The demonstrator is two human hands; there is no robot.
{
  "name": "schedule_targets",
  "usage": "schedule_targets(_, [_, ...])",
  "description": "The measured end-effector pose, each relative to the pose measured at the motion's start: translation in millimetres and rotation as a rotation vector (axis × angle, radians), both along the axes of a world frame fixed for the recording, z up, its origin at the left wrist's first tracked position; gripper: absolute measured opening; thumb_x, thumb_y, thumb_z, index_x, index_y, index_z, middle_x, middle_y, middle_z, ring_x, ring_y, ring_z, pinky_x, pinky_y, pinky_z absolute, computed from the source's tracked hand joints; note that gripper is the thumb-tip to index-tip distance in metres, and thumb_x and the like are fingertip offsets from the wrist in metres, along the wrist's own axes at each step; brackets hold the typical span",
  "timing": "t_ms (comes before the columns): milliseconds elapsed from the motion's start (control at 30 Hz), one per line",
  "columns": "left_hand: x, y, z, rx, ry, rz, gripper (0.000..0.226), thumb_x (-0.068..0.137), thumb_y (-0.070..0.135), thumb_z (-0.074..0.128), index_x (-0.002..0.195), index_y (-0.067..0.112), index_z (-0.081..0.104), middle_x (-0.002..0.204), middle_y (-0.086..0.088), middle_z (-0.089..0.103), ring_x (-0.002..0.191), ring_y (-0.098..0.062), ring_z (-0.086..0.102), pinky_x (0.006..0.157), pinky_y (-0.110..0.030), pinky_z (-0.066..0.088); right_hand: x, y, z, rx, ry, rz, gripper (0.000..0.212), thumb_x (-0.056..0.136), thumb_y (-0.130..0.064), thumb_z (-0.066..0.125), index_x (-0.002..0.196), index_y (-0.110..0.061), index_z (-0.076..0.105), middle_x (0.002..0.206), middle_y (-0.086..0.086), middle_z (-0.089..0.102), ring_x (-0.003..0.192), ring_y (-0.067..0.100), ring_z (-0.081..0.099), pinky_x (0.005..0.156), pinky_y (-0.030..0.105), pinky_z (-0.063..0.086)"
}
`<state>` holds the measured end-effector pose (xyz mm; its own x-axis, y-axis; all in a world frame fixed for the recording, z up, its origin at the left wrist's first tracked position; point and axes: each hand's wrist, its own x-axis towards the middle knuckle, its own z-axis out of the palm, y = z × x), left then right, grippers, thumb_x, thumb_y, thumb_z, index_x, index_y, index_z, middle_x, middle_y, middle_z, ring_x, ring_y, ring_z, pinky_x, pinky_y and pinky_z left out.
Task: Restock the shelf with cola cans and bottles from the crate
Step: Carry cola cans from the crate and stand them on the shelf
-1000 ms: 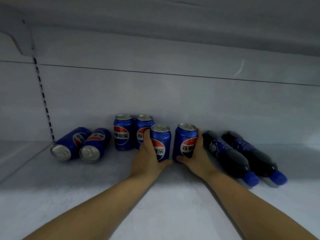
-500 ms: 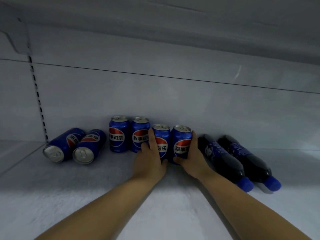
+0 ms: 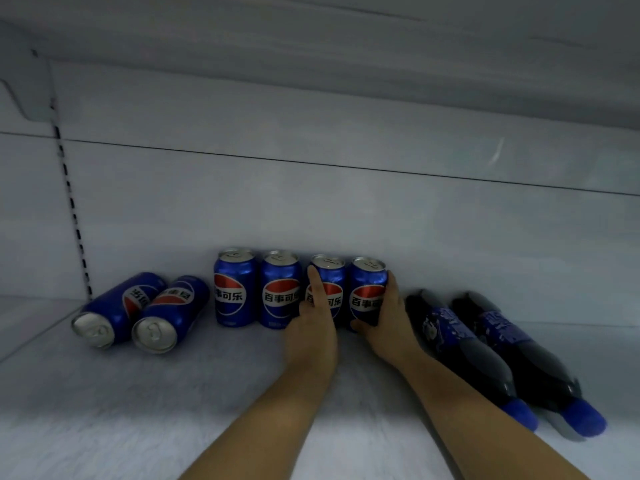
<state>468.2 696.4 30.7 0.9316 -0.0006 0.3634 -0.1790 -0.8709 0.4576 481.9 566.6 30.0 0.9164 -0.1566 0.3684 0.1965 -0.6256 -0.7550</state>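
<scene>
Where the shelf floor meets the left wall: a slotted upright (image 3: 71, 202) runs up the corner, and the white shelf (image 3: 173, 393) stretches off to the right beneath an upper board (image 3: 346, 64).
Left end: the first lying can (image 3: 117, 308) and the second lying can (image 3: 169, 313) rest on their sides and touch each other. Their silver tops are turned toward the camera and their bases toward the back wall (image 3: 346, 209).
Upright row: four blue cola cans stand side by side in one line close to the back wall, labels forward. They are the first upright can (image 3: 234, 289), the second upright can (image 3: 280, 289), the third upright can (image 3: 330, 282) and the fourth upright can (image 3: 367, 289).
Left hand (image 3: 311, 334): grasps the third upright can from the front left. The index finger (image 3: 314, 282) lies straight up the can's side almost to the rim, and the other fingers are tucked at the seam with the second upright can. The thumb is hidden.
Right hand (image 3: 388, 327): wraps the fourth upright can, with its fingers (image 3: 391, 282) round the right side and the thumb (image 3: 356, 325) across the lower front.
Forearms: both are bare and come in from the bottom edge.
Right end: the first bottle (image 3: 460, 351) and the second bottle (image 3: 519, 355), both dark cola, lie on their sides, parallel and pressed together just right of the right hand. Their blue caps point toward the near right. Whether the first bottle touches the wrist cannot be told.
</scene>
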Motion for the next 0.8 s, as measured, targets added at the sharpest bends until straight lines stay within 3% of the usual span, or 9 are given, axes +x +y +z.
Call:
schedule_targets(333, [4,-2,-3,-0.052,0.004,0.023,0.096,0.095,0.02,0.049,0.137,0.018,-0.037,0.141,-0.02,0.037,0.116,-0.027,0.053,0.096,-0.034,0.044,8,-6,-4,-0.006,0.001,0.037,0.11,0.069,-0.013,0.079,0.15,-0.025,0.005,0.144,0.007,0.038,0.13,0.022,0.042,0.106,0.046,0.039])
schedule_targets(533, [1,-1,-4,-0.064,-0.021,-0.001,0.097,0.095,0.02,0.049,0.126,0.023,-0.042,0.142,-0.019,0.037,0.116,-0.026,0.053,0.096,-0.034,0.044,5,-4,-1,0.019,0.042,0.045,0.111,0.074,-0.009,0.075,0.149,-0.026,-0.005,0.148,0.008,0.034,0.133,0.023,0.039,0.108,0.039,0.036])
schedule_targets(733, [-26,14,7,-0.269,-0.056,-0.035,0.098,0.091,0.024,0.056,0.144,0.026,-0.026,0.145,-0.016,0.036,0.118,-0.026,0.052,0.092,-0.034,0.046,-17,2,10,0.085,0.006,0.036,0.114,0.075,-0.011,0.075,0.148,-0.027,-0.012,0.149,0.012,0.03,0.135,0.026,0.036,0.106,0.038,0.033])
schedule_targets(800, [-40,21,13,-0.343,-0.1,-0.057,0.096,0.09,0.023,0.059,0.146,0.026,-0.02,0.149,-0.013,0.031,0.124,-0.027,0.049,0.097,-0.036,0.044,-33,2,19,0.097,-0.043,0.049,0.108,0.08,-0.012,0.072,0.148,-0.027,-0.01,0.15,0.013,0.028,0.136,0.026,0.033,0.103,0.031,0.031])
